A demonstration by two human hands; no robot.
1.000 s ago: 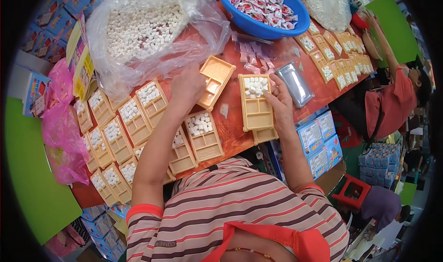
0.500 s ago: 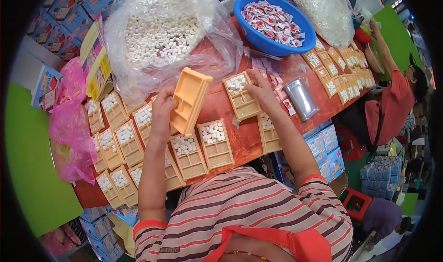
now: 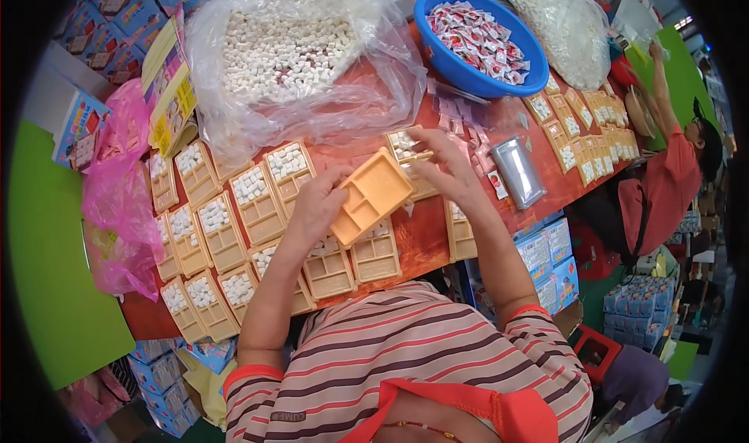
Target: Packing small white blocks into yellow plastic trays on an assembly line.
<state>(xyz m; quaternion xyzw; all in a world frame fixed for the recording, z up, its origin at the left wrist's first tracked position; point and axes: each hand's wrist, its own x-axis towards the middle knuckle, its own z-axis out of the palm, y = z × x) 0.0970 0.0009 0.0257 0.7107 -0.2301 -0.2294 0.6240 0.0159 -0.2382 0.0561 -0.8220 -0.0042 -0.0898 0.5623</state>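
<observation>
**Empty orange tray lifted over the filled rows**

The left hand (image 3: 316, 205) grips an empty orange tray (image 3: 373, 196) by its lower-left corner, fingers closed on the rim, and holds it tilted above the red bench (image 3: 421, 240) — its divided compartments face up and show nothing inside. The right hand (image 3: 446, 162) sits just beside the tray's upper-right edge, fingers curled narrow over a filled tray (image 3: 406, 148) of white pieces; whether it pinches anything cannot be told.

Below and to the left lie rows of tan trays (image 3: 226, 232), most loaded with white cubes, some near the person's striped shirt (image 3: 406, 357) only partly filled. Behind them a clear plastic bag (image 3: 289, 53) of white candies spreads open, and a blue bowl (image 3: 449, 61) holds red-and-white wrapped sweets. A silver foil packet (image 3: 516, 171) lies to the right — past it, more trays (image 3: 581, 127) run toward another person in a red top (image 3: 663, 186).
</observation>
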